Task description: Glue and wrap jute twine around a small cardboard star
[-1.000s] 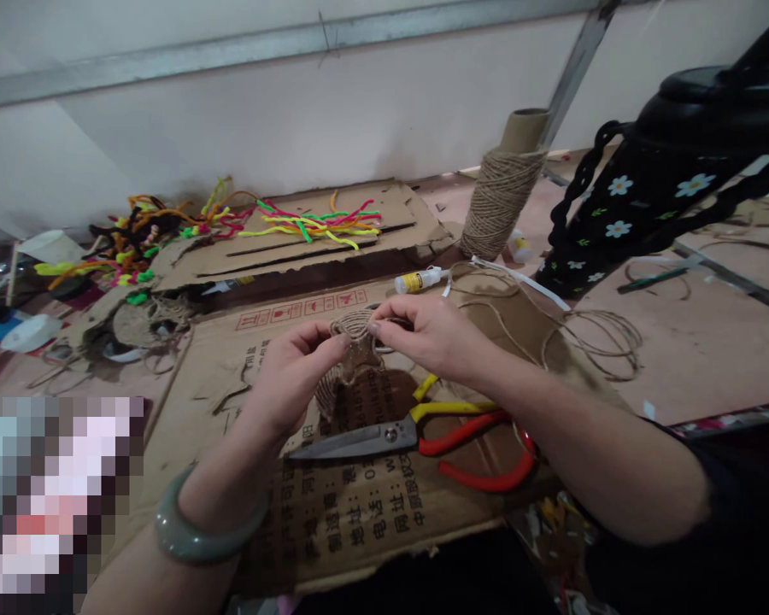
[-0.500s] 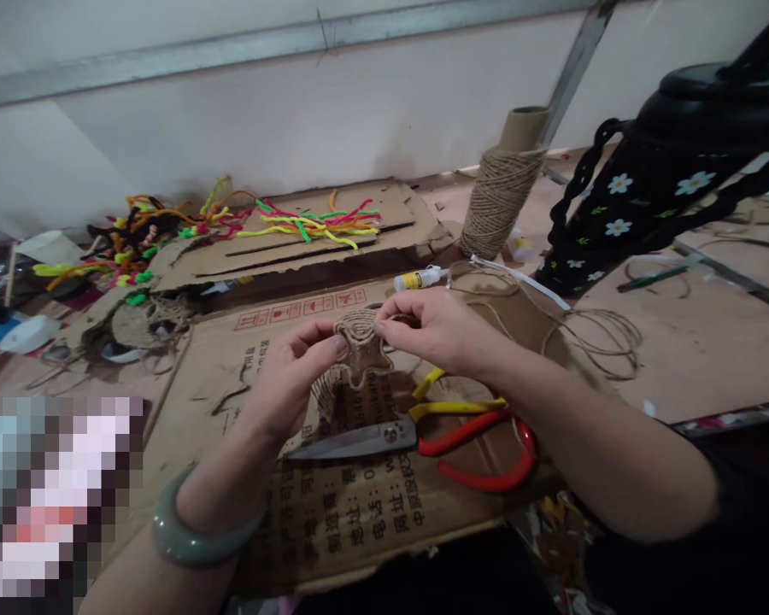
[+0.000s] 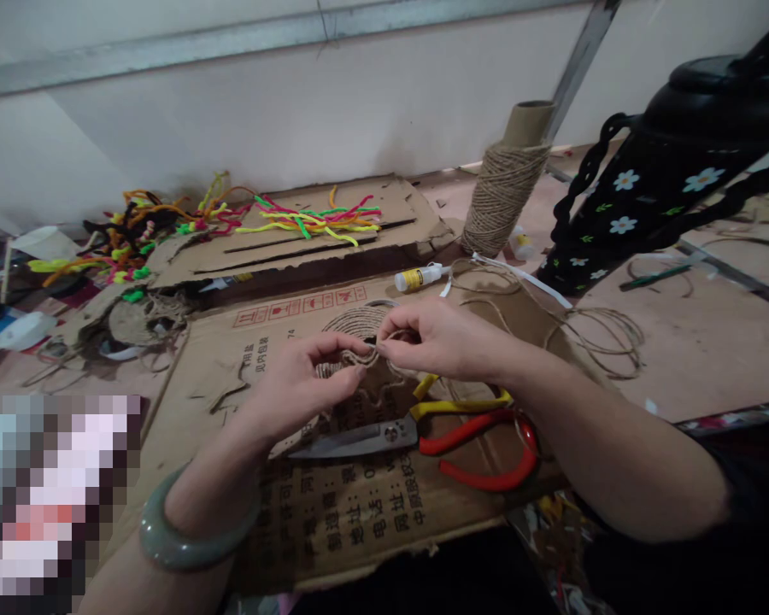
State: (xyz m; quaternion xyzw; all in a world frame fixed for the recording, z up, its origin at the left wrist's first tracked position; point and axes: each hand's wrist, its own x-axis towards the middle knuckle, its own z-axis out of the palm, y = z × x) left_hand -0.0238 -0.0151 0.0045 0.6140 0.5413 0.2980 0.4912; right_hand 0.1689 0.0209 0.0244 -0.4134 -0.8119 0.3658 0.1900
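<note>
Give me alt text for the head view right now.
Both hands, left hand and right hand, pinch a twine-wrapped shape over a flattened cardboard box. Scissors lie just below them; a twine spool stands behind, and a glue bottle lies near it.

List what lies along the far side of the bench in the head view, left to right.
Pipe cleaners → slotted cardboard → glue bottle → twine spool → flowered black bag.

Pink tabletop (image 3: 698,359): flattened cardboard (image 3: 333,512), twine cone (image 3: 503,198), loose twine (image 3: 606,337).
</note>
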